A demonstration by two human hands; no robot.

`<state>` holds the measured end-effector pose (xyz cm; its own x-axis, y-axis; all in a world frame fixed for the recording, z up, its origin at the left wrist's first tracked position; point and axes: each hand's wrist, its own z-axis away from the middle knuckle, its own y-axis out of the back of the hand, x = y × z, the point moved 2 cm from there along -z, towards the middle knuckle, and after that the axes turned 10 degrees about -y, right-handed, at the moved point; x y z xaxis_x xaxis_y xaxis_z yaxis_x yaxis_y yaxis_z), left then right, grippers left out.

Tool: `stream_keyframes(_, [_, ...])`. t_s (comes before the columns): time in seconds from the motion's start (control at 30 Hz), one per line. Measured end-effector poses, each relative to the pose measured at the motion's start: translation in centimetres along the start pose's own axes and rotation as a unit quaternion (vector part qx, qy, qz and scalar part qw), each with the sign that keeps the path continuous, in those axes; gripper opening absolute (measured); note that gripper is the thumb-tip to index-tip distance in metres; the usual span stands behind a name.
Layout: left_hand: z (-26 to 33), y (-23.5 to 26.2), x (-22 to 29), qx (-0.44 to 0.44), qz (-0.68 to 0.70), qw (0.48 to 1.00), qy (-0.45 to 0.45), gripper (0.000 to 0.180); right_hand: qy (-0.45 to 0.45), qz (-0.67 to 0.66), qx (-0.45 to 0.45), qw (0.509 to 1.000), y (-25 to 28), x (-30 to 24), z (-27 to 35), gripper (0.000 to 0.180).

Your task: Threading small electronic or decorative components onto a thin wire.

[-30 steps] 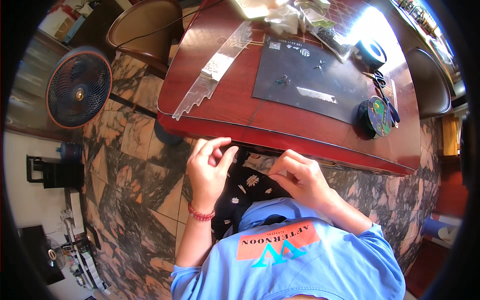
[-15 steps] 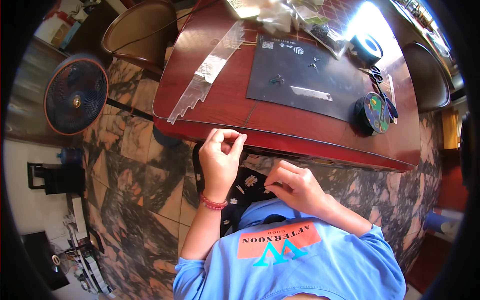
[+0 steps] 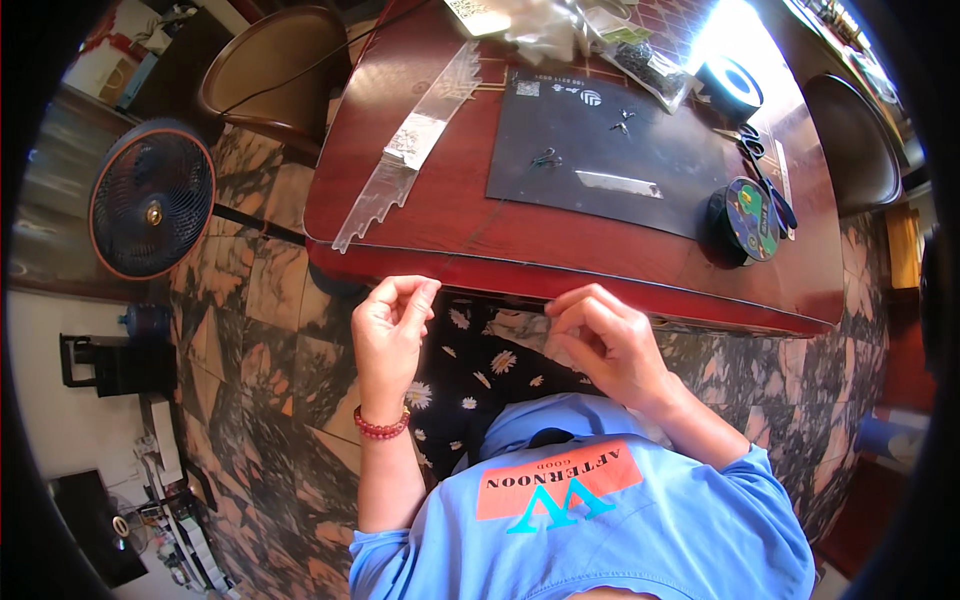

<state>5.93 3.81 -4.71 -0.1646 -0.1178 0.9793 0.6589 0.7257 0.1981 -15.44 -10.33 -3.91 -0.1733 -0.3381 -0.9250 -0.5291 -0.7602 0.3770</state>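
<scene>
Both my hands hover over my lap, just short of the table's front edge. My left hand (image 3: 392, 325), with a red bead bracelet (image 3: 381, 424) at its wrist, pinches thumb and forefinger together; whatever lies between them is too fine to make out. To the right, my right hand (image 3: 608, 340) has its fingers curled toward the thumb, and its contents cannot be seen. On the table beyond lies a black mat (image 3: 560, 130) bearing small dark clip-like pieces (image 3: 546, 158) and a clear strip (image 3: 620, 184).
Left of the mat lies a jagged clear plastic strip (image 3: 385, 185) on the red table (image 3: 450, 220). Scissors (image 3: 765, 180), a green-labelled spool (image 3: 750, 220), a tape roll (image 3: 732, 85) and a plastic bag (image 3: 650, 72) sit at the right. A fan (image 3: 152, 200) stands left.
My hands have moved apart: the left went left and slightly down, still pinched. My right hand rose a little, turning its fingers upward.
</scene>
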Motion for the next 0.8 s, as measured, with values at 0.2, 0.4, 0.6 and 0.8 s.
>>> stream_keyframes(0.2, [0.0, 1.6, 1.2, 0.034, 0.014, 0.999, -0.006, 0.013, 0.058, 0.064, 0.042, 0.995, 1.5, -1.9, -4.1, 0.012])
stream_keyframes(0.4, [-0.3, 2.0, 1.8, 0.041, 0.072, 0.997, -0.009, 0.011, -0.008, -0.016, 0.034, 0.999, 1.0, -0.8, -7.6, 0.012])
stream_keyframes(0.6, [-0.3, 2.2, 1.8, 0.047, 0.065, 0.996, -0.025, 0.014, -0.162, -0.213, -0.141, 0.953, 0.7, -2.4, -6.8, 0.005])
stream_keyframes(0.8, [-0.2, 2.3, 1.7, 0.038, 0.063, 0.997, -0.018, 0.015, 0.018, -0.01, 0.021, 1.0, 0.8, -0.9, -6.3, 0.006])
